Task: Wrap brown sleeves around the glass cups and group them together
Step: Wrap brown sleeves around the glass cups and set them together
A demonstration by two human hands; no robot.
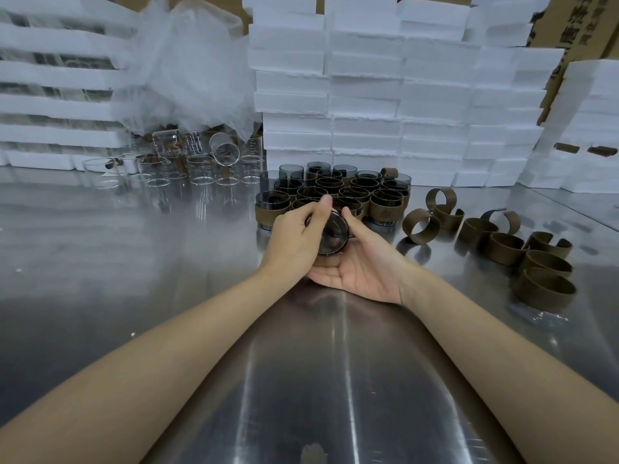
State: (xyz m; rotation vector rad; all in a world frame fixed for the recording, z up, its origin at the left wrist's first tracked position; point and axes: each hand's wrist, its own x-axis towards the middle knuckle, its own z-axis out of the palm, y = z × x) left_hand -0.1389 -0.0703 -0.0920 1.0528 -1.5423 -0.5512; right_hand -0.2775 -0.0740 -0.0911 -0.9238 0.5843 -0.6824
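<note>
A dark smoked glass cup (332, 236) lies tipped with its base toward me, held between both hands above the steel table (167, 296). My left hand (294, 239) grips it from the left, thumb over its top. My right hand (361, 262) cradles it from below and the right, palm up. Whether a sleeve is on it is hidden by my fingers. Just behind stands a tight group of sleeved dark cups (335, 194). Loose brown sleeves (502, 242), curled into open rings, lie scattered to the right.
Clear glass cups (187, 165), some tipped over, sit at the back left under crumpled plastic wrap (187, 72). Stacked white foam trays (385, 88) wall off the back, with more foam at left (50, 105) and cardboard boxes (576, 21) at right.
</note>
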